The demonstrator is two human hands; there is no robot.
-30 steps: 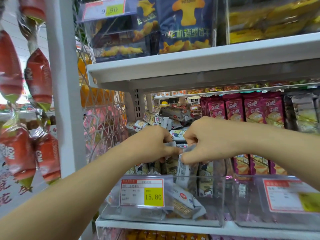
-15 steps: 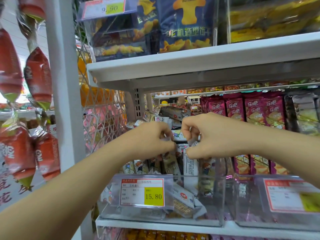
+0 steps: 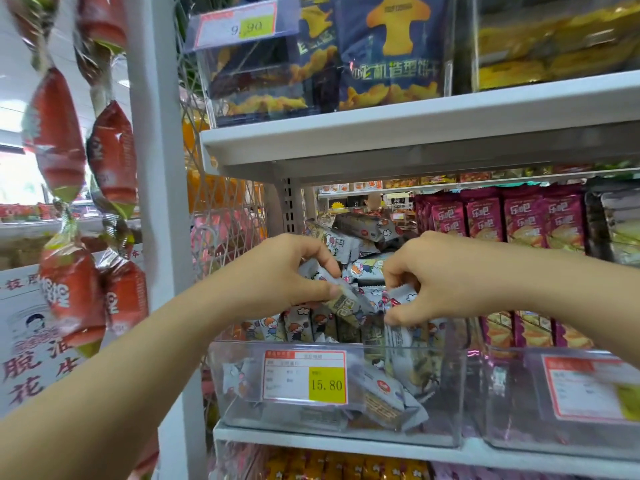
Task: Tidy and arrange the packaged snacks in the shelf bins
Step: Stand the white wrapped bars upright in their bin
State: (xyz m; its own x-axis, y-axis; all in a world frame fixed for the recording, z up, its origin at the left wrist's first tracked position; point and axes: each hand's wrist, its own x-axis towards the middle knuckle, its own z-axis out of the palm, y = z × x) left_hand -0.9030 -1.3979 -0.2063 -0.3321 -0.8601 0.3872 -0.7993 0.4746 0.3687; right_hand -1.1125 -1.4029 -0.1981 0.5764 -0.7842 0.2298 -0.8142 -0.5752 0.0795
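You are about in the middle of the job, I judge. In the centre of the frame your left hand (image 3: 277,275) pinches a small grey packet (image 3: 346,303) between the thumb and curled fingers. Your right hand (image 3: 433,275) has its fingers curled on the top edge of a second packet (image 3: 401,296) just beside it. Both packets are above the clear bin (image 3: 242,393) in the lower centre. In this bin a row of packets (image 3: 298,323) already stands upright at the left. Some flat packets (image 3: 384,400) lie near the price label (image 3: 304,375), and a loose pile (image 3: 356,226) is heaped at the back, so these are left to arrange. The neighbouring bin (image 3: 512,393) at the lower right seems to hold purple packets (image 3: 526,216) in upright rows.
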